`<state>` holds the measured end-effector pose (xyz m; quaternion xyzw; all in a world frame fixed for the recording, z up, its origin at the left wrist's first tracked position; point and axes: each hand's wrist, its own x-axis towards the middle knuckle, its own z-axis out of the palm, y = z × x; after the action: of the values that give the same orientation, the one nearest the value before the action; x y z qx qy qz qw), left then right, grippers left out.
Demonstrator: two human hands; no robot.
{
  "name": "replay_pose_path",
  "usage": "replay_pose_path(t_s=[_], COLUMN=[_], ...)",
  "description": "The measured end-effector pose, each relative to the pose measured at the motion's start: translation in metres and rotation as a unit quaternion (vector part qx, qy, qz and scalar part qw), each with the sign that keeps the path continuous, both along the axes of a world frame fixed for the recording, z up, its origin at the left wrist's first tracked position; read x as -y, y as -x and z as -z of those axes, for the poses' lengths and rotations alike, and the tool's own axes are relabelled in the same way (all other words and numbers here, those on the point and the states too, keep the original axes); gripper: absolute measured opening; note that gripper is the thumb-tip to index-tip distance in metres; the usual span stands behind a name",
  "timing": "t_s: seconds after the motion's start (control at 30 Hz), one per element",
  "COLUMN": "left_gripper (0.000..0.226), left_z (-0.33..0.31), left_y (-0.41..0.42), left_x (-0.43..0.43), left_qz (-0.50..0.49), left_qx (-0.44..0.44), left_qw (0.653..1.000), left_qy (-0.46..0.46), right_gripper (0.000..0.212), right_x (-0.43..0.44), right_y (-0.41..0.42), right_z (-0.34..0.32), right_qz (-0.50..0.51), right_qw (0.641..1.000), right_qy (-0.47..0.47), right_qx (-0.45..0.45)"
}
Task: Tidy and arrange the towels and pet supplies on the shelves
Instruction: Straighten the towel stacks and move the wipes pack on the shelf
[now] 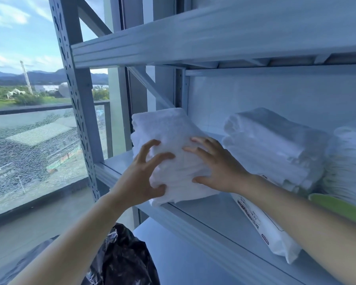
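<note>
At 6 o'clock, nearest, a crumpled black plastic bag (123, 258) lies below the forearms. Above it the left hand (140, 177) curls its fingers into the near left part of a folded white towel stack (169, 130), its grip clamped on the cloth. The right hand (218, 167) lies on the stack's right side with fingers spread and fairly straight, its grip apart, pressing. The stack sits at the left end of the grey metal shelf (203, 214), its near edge at the front lip. At 4 o'clock a white printed packet (265, 229) lies partly behind the right forearm, a green object (337, 208) near it. Farther in, at 3 o'clock, 2 more white towel piles (271, 145) stand side by side.
</note>
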<state>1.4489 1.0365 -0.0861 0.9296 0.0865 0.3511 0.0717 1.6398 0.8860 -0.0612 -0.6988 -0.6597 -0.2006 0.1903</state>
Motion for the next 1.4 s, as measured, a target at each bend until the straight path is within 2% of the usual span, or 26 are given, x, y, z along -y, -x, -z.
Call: replay_pose_path(t_s=[0.27, 0.53, 0.67, 0.8, 1.0, 1.4], left_gripper=[0.078, 0.100, 0.107, 0.101, 0.085, 0.082], left_z=[0.001, 0.004, 0.010, 0.016, 0.016, 0.014], left_y=[0.008, 0.005, -0.002, -0.007, -0.008, -0.002], left_x=[0.002, 0.005, 0.005, 0.006, 0.005, 0.021], left_qz=[-0.018, -0.016, -0.029, -0.020, -0.003, 0.001], left_qx=[-0.021, -0.048, -0.044, -0.009, 0.012, 0.007], left_qw=[0.999, 0.998, 0.998, 0.999, 1.000, 1.000], left_qy=[-0.032, -0.024, -0.028, -0.023, -0.011, -0.004], right_gripper=[0.112, 0.129, 0.121, 0.110, 0.107, 0.102], right_x=[-0.003, 0.000, -0.003, -0.004, 0.001, 0.019], right_y=[0.001, 0.002, 0.004, 0.005, 0.008, 0.009], right_z=[-0.002, 0.005, 0.007, 0.010, 0.010, 0.008], right_qz=[-0.003, 0.044, 0.054, 0.039, 0.041, 0.027], right_qw=[0.999, 0.990, 0.991, 0.995, 0.996, 0.998], right_qy=[0.047, 0.105, 0.077, 0.049, 0.048, 0.039], right_qx=[-0.001, 0.081, 0.099, 0.078, 0.061, 0.046])
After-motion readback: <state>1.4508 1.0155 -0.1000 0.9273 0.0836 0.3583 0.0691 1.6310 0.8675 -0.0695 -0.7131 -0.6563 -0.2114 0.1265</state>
